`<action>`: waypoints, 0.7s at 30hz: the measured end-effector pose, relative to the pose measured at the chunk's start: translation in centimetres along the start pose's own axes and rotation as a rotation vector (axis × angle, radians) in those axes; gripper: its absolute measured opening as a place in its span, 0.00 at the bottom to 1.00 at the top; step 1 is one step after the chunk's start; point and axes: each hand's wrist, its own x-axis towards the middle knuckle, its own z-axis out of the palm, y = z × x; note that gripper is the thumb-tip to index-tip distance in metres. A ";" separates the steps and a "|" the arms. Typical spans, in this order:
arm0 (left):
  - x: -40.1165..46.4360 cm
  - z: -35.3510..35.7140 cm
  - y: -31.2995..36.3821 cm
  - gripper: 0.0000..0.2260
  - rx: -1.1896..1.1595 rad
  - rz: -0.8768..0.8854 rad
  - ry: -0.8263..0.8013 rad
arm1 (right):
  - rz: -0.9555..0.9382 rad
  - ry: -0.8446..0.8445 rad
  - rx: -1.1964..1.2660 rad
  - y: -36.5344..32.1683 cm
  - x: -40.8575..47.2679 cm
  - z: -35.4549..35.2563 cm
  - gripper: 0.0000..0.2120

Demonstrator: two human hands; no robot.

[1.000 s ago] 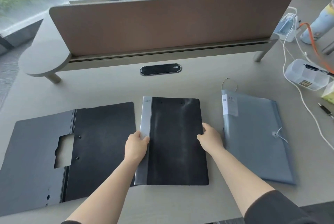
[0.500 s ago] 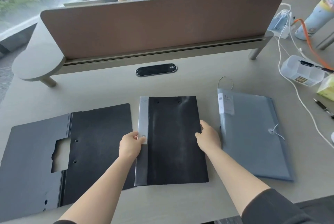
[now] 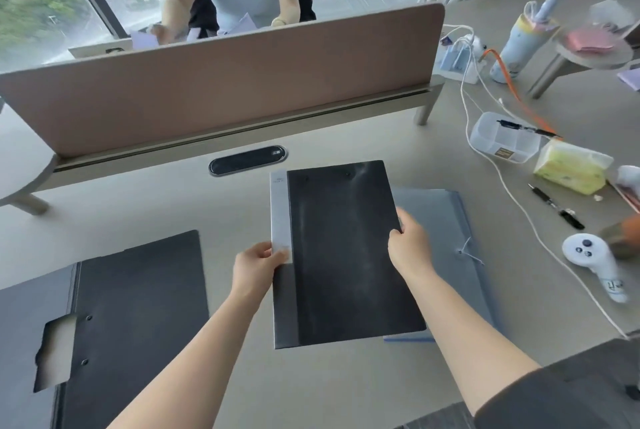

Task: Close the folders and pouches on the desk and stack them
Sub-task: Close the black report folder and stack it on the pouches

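1. Head view: your left hand (image 3: 258, 267) pinches the grey spine of the closed black folder (image 3: 346, 252); your right hand (image 3: 410, 243) grips its right edge.
2. The small print on the spine label is too blurred to read.
3. Since a second ago the folder has shifted right and now overlaps the grey-blue pouch (image 3: 450, 245).
4. The open black folder (image 3: 131, 317) lies well apart at near left.
5. Bare counter (image 3: 156, 206) stretches between them; a white controller (image 3: 594, 260) and a pen (image 3: 554, 205) sit right of the pouch.
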 end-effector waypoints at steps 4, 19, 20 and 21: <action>-0.5 4.6 1.2 0.06 -0.003 -0.003 -0.093 | 0.055 0.061 0.049 2.4 0.9 -3.8 0.27; -0.7 14.9 2.5 0.04 0.094 -0.018 -0.191 | 0.249 0.080 -0.028 10.3 4.6 -10.5 0.14; -0.7 15.2 2.4 0.04 0.098 -0.023 -0.190 | 0.255 0.087 -0.031 10.8 5.0 -10.5 0.15; -0.7 15.5 2.4 0.05 0.106 -0.027 -0.186 | 0.256 0.092 -0.037 11.4 5.4 -10.4 0.17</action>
